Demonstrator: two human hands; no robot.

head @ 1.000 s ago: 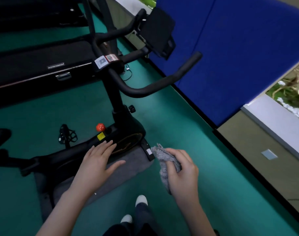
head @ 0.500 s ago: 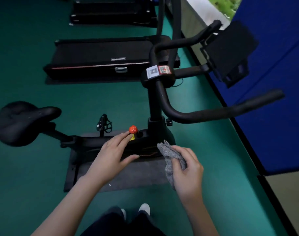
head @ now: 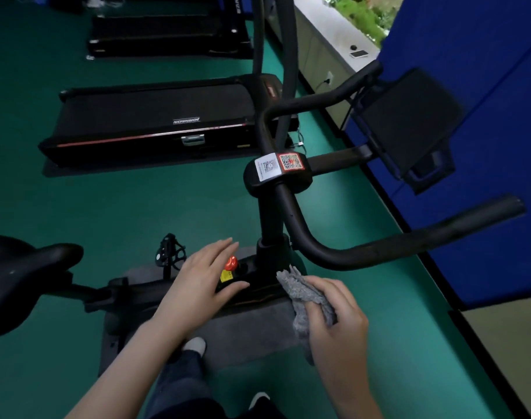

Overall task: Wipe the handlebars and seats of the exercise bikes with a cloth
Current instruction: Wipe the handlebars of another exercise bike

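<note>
Both hands are out in front of me above the frame of the black exercise bike (head: 267,225). My left hand (head: 197,285) is spread flat with straight fingers, holding nothing, over the round red knob (head: 230,263). My right hand (head: 340,325) grips a bunched grey fluffy cloth (head: 303,294), just beside the near bend of the curved black handlebar (head: 379,252). The black padded seat (head: 25,267) is at the left, well apart from the cloth. A dark grey mat (head: 252,334) lies under the bike on the green floor (head: 137,207).

A black treadmill (head: 155,116) lies on the green floor (head: 122,207) at upper left, a second treadmill (head: 167,34) behind it; blue wall padding (head: 485,40) fills the right.
</note>
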